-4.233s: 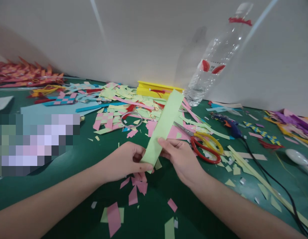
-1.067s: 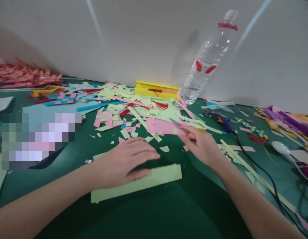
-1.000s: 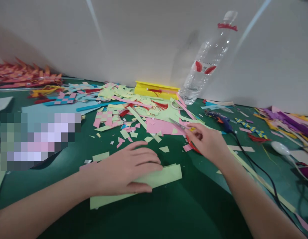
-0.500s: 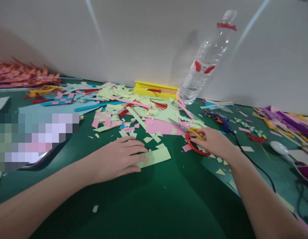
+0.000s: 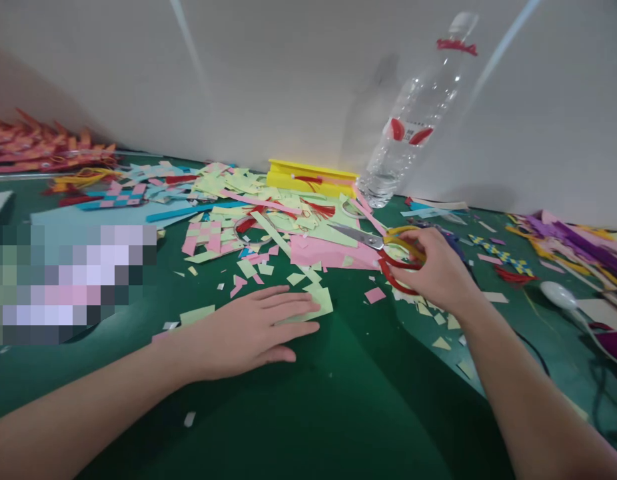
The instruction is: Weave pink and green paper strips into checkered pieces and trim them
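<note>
My left hand point(image 5: 253, 330) lies flat with its fingers spread over a light green paper piece point(image 5: 324, 301), whose right end shows beyond the fingertips. My right hand point(image 5: 431, 267) grips the scissors point(image 5: 377, 241) by their red and yellow handles. The blades point left above a pink sheet point(image 5: 333, 253), near small green and pink scraps. Another pale green piece point(image 5: 197, 315) shows just behind my left wrist.
A plastic bottle point(image 5: 403, 143) leans against the wall behind a yellow folded strip point(image 5: 308, 177). Paper strips and tassels cover the table's back. To the right are a white spoon point(image 5: 561, 295) and a cable; a blurred-out object point(image 5: 68, 287) is left.
The scissors have been lifted and moved slightly left and up in my right hand. My left hand has shifted right over the green paper, covering more of it.
</note>
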### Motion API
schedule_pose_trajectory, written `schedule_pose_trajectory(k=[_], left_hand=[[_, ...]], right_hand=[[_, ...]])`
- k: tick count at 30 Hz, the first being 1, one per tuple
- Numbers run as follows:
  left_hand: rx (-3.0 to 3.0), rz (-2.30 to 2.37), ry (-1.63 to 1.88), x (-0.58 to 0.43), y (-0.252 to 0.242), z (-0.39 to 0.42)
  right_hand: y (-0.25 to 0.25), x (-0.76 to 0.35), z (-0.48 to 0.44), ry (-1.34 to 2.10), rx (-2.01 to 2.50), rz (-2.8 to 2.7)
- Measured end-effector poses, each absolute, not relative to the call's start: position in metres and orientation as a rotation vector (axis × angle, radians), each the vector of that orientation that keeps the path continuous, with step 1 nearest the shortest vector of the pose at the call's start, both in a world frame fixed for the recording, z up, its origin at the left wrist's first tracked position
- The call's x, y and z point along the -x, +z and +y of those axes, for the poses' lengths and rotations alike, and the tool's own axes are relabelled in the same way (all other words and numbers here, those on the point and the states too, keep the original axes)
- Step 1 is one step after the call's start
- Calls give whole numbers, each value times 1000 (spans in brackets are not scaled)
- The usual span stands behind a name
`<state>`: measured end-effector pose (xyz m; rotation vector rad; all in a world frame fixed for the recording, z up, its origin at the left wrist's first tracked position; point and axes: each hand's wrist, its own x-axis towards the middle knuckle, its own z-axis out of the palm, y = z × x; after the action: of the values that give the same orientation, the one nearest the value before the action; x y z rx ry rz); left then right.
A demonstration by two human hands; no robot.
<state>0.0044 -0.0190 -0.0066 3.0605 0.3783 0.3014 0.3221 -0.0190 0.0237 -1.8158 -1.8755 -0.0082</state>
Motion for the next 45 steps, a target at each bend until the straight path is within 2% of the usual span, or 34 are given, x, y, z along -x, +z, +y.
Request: schedule_pose_trajectory(k=[3, 7, 15, 22, 34, 45], left_hand=[[-3004, 378, 200, -1, -6, -16], [-2985, 418, 240, 3, -10, -8], [-2912, 454, 294, 4, -10, -3], [-2824, 541, 218, 4, -9, -4], [-2669, 846, -118, 2, -3, -7], [-2707, 813, -41, 2, -7, -7]], right_hand=[[29, -322, -23, 107, 1766, -2064], [35, -324, -27, 291, 1599, -2320], [32, -330, -27, 621, 1635, -2434], [34, -324, -27, 641, 1512, -2446], [26, -315, -25, 657, 1416, -2497], [26, -305, -32, 728, 1447, -2481]])
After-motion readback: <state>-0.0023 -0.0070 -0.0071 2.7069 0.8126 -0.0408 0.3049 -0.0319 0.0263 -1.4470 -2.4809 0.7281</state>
